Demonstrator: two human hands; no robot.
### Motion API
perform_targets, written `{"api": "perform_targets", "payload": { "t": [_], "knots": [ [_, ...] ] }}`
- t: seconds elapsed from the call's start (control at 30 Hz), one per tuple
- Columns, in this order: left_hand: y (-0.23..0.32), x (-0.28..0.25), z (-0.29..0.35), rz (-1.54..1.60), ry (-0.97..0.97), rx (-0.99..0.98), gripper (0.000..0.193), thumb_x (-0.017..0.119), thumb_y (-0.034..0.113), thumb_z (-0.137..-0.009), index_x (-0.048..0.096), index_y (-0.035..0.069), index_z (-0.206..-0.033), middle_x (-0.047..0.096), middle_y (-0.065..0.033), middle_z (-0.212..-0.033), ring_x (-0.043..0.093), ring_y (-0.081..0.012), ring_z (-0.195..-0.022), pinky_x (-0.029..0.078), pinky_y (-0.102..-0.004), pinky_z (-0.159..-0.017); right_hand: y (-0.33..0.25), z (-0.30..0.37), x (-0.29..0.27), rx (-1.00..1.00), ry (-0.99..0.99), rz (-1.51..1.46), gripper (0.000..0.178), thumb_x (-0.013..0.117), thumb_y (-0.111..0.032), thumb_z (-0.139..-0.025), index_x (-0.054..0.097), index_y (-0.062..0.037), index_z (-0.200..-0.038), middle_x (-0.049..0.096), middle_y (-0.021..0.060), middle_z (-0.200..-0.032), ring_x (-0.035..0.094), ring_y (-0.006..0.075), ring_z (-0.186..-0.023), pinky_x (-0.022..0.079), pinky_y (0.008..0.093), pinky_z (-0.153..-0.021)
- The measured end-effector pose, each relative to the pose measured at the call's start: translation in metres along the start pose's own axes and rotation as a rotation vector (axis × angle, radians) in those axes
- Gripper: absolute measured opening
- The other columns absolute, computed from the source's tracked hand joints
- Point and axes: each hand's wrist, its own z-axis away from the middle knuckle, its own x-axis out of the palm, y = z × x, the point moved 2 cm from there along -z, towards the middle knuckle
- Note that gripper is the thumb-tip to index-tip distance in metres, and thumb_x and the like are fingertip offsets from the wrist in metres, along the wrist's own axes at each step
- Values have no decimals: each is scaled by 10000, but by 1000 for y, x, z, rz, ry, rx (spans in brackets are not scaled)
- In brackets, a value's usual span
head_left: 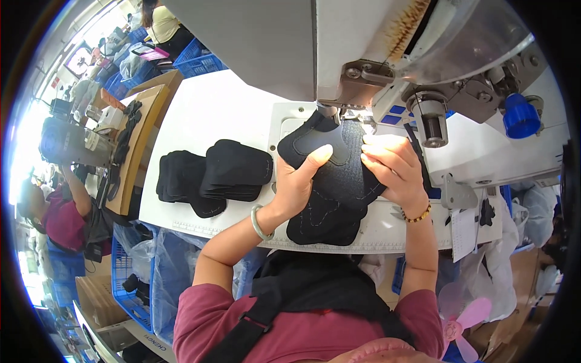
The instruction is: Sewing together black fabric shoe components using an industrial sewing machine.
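Under the head of a sewing machine (pixel 357 91) lies a black fabric piece (pixel 342 172), with a curved stitched outline and a textured strip. My left hand (pixel 299 184) grips its left edge, thumb on top and the other fingers mostly hidden beneath. At the right edge, the bent fingers of my right hand (pixel 396 169) pinch the same piece close to the presser foot. More black pieces with pale marked lines form a pile (pixel 330 227) below it, nearest my body. Left of my left hand are two further stacks of black pieces, one (pixel 239 169) partly overlapping the other (pixel 181 181).
The white table (pixel 200 115) carries a ruler strip along its front edge. A blue knob (pixel 521 116) and a metal bobbin-like part (pixel 431 124) hang at the machine's right. Blue crates (pixel 130 275) stand below left, a pink fan (pixel 460 327) below right. Another person (pixel 63 218) works at far left.
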Motion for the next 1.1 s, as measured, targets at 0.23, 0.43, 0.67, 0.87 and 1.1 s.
{"api": "perform_targets", "payload": {
  "t": [0.23, 0.43, 0.67, 0.87, 1.1],
  "knots": [
    [4, 16, 2, -260, 2, 179, 107, 603, 49, -886, 632, -25, -957, 635, -9, -871, 562, -72, -776, 460, -226, -693, 8, -1, -2, 109, 77, -7, 306, 680, -73, -648, 642, -27, -948, 639, 50, -1000, 594, 224, -857, 454, 326, -712],
    [9, 17, -5, -285, 5, 201, 128, 612, 66, -879, 625, -39, -950, 638, -16, -846, 559, -74, -765, 457, -231, -679, 10, 2, -3, 203, 34, -40, 264, 694, -17, -668, 660, 16, -928, 659, 126, -1027, 635, 301, -968, 512, 359, -823],
    [22, 12, -18, -426, -55, 94, 185, 643, 67, -860, 607, -24, -1017, 636, -24, -884, 573, -80, -817, 472, -240, -734, 13, 0, -3, 202, 30, -23, 268, 673, 3, -669, 666, 13, -937, 658, 126, -1025, 636, 299, -969, 516, 353, -818],
    [26, -8, -45, -362, -142, 11, 163, 656, 52, -833, 623, 5, -985, 638, -26, -902, 576, -82, -845, 468, -239, -766, 10, -5, -2, 95, 64, 49, 344, 657, -9, -624, 649, -34, -966, 622, 65, -977, 581, 238, -851, 488, 338, -759],
    [23, -23, -70, -178, -146, -260, 144, 610, 28, -798, 641, -20, -930, 658, -67, -882, 618, -141, -812, 479, -272, -768, -7, -7, 4, 62, 46, 122, 282, 643, -36, -675, 649, -33, -957, 610, 49, -992, 595, 207, -888, 491, 321, -771]
  ]
}}
